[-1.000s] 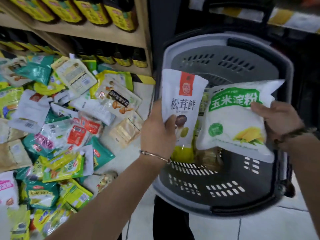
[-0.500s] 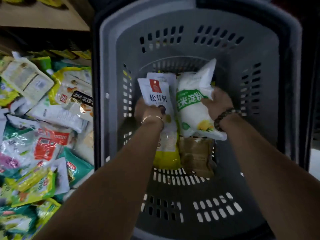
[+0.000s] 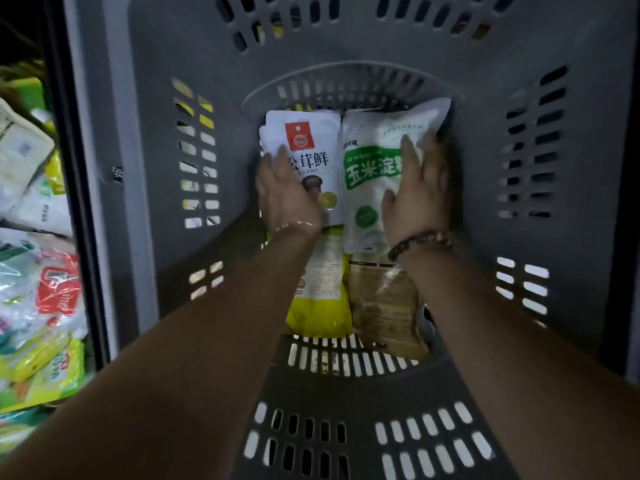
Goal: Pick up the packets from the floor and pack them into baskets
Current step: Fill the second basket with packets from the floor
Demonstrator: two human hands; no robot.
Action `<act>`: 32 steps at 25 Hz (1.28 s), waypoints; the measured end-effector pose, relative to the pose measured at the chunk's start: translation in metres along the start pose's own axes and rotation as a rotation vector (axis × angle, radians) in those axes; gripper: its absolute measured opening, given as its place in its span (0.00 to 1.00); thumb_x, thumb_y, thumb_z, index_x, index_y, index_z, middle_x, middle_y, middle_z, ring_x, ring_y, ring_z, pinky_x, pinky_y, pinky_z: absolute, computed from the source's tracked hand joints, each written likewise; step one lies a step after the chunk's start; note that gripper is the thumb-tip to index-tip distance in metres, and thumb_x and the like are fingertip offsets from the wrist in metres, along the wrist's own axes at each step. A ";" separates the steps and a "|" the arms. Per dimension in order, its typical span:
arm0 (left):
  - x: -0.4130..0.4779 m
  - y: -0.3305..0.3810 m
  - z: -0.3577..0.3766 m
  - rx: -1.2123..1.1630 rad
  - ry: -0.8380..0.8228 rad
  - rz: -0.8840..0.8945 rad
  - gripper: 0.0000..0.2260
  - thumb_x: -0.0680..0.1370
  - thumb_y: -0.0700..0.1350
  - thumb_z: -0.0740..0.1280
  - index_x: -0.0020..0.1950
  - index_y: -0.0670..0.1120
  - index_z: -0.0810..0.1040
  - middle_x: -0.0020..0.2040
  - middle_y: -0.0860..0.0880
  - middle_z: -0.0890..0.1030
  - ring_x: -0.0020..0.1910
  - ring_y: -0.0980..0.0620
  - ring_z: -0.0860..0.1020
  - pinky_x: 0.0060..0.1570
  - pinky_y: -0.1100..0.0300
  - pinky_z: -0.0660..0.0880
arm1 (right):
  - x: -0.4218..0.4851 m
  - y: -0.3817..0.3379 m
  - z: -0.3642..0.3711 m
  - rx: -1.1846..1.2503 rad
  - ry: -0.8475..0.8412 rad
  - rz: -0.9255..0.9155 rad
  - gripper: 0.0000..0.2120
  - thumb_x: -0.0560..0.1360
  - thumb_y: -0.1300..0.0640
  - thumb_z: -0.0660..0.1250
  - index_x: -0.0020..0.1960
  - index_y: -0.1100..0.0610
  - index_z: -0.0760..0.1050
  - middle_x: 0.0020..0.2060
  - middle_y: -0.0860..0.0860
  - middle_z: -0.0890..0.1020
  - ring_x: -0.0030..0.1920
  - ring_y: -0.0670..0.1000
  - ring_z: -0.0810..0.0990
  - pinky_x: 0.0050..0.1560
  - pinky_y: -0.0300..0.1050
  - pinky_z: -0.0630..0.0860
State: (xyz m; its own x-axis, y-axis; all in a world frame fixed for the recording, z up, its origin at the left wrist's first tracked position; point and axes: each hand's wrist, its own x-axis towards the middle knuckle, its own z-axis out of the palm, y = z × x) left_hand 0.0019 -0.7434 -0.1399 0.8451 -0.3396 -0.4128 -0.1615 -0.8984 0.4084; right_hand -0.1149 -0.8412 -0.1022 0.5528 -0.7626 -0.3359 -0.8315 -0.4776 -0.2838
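Observation:
Both my arms reach deep into a grey plastic basket (image 3: 145,133). My left hand (image 3: 285,195) lies flat, fingers straight, on a white packet with a red logo (image 3: 311,147) at the basket's bottom. Beside it, my right hand (image 3: 415,188) presses with spread fingers on a white packet with a green label (image 3: 367,168). Both packets lie side by side on top of a yellow packet (image 3: 322,303) and a brown packet (image 3: 384,306).
A heap of loose packets (image 3: 38,271) in white, green, yellow and red lies on the floor left of the basket. The basket's slotted walls surround my hands on all sides.
Both hands moved the two white packets from above the rim down to the basket's bottom. The fingers have gone from gripping the packets to lying flat on them. The camera came closer.

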 end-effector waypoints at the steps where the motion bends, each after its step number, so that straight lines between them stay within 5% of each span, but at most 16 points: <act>1: -0.006 -0.001 0.003 0.154 -0.075 0.164 0.31 0.75 0.45 0.66 0.75 0.48 0.57 0.76 0.43 0.55 0.74 0.43 0.54 0.72 0.51 0.55 | -0.004 -0.003 0.005 -0.029 -0.091 -0.027 0.35 0.77 0.58 0.63 0.77 0.51 0.48 0.77 0.55 0.45 0.76 0.58 0.44 0.74 0.51 0.47; 3: -0.011 -0.005 0.012 0.313 -0.263 0.330 0.29 0.79 0.49 0.61 0.77 0.48 0.52 0.78 0.43 0.46 0.76 0.43 0.45 0.73 0.47 0.48 | -0.008 0.000 0.021 -0.114 -0.273 -0.052 0.34 0.78 0.54 0.60 0.77 0.48 0.43 0.76 0.55 0.39 0.75 0.58 0.38 0.74 0.55 0.41; 5: -0.004 -0.013 0.019 0.353 -0.409 0.273 0.28 0.81 0.50 0.56 0.77 0.48 0.47 0.77 0.45 0.40 0.76 0.42 0.41 0.72 0.46 0.46 | -0.004 0.007 0.034 -0.157 -0.383 -0.058 0.34 0.79 0.50 0.57 0.77 0.46 0.40 0.75 0.54 0.36 0.75 0.58 0.35 0.73 0.55 0.36; 12: 0.017 -0.021 0.013 0.478 -0.587 0.293 0.31 0.79 0.40 0.58 0.77 0.45 0.43 0.77 0.42 0.40 0.76 0.40 0.44 0.73 0.46 0.53 | 0.010 0.009 0.051 -0.250 -0.443 -0.046 0.36 0.78 0.43 0.56 0.76 0.45 0.36 0.75 0.54 0.34 0.75 0.58 0.36 0.72 0.56 0.37; 17: 0.000 -0.001 -0.015 0.201 -0.476 0.135 0.20 0.77 0.43 0.61 0.70 0.47 0.68 0.66 0.39 0.70 0.65 0.40 0.68 0.63 0.52 0.69 | 0.008 -0.006 0.025 -0.169 -0.577 0.028 0.31 0.81 0.50 0.53 0.77 0.49 0.39 0.77 0.54 0.40 0.76 0.58 0.42 0.74 0.56 0.44; 23: -0.028 0.025 -0.064 -0.016 -0.386 0.034 0.16 0.77 0.44 0.61 0.63 0.48 0.76 0.62 0.44 0.76 0.60 0.41 0.75 0.55 0.57 0.72 | -0.019 -0.032 -0.020 -0.087 -0.358 0.010 0.29 0.79 0.53 0.58 0.77 0.55 0.50 0.75 0.57 0.58 0.72 0.59 0.60 0.71 0.53 0.59; 32: -0.085 0.033 -0.203 -0.352 -0.134 0.212 0.17 0.77 0.37 0.62 0.66 0.45 0.73 0.65 0.47 0.75 0.63 0.50 0.72 0.60 0.68 0.64 | -0.072 -0.102 -0.109 0.021 -0.098 -0.107 0.25 0.77 0.59 0.62 0.73 0.59 0.62 0.71 0.58 0.64 0.70 0.60 0.64 0.67 0.55 0.66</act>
State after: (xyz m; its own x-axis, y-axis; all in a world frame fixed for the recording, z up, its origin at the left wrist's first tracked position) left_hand 0.0279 -0.6874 0.0740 0.7345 -0.5604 -0.3827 -0.1213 -0.6633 0.7385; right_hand -0.0755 -0.7849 0.0486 0.6419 -0.6612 -0.3884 -0.7667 -0.5440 -0.3409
